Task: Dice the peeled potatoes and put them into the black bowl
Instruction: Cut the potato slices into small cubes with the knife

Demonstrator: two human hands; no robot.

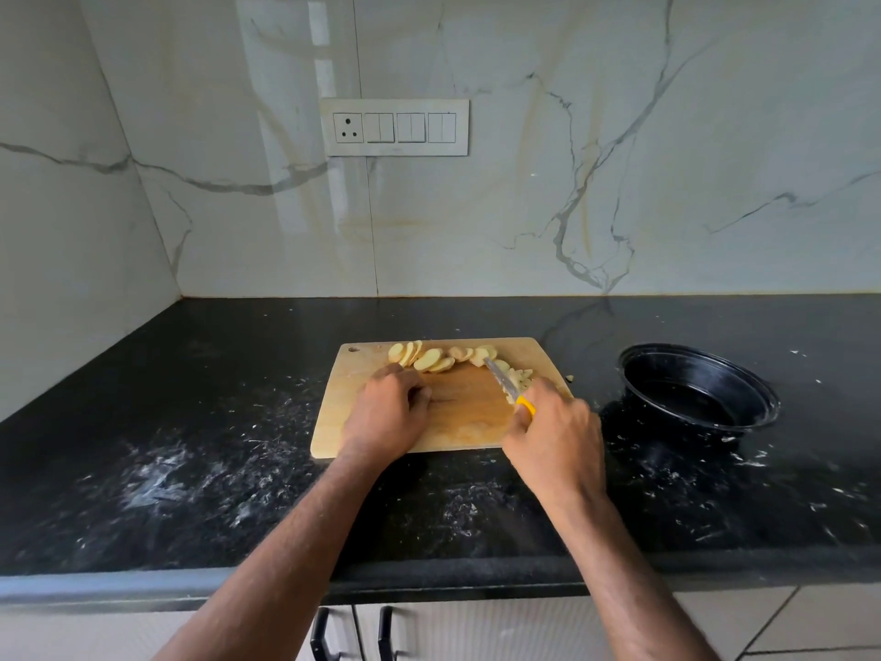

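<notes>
Clearly mid-task: potato slices [431, 359] fanned along the far edge of the wooden cutting board [333, 422], smaller cut pieces [517, 376] heaped beside the blade, nothing visible yet inside the black bowl [701, 388], well apart to the right on the dark counter [190, 422]. Right hand [553, 441] wrapped around the yellow handle of the knife [505, 381], blade tip among the pieces. Left hand [388, 412] resting on the board with fingers curled under, apparently holding nothing, though fingertips hidden. Probably light, firm and wet-slippery slices, easy to slide under the blade; better stacked flat and pinned from above, fingertips tucked back. Best gathered later against the blade for lifting.
</notes>
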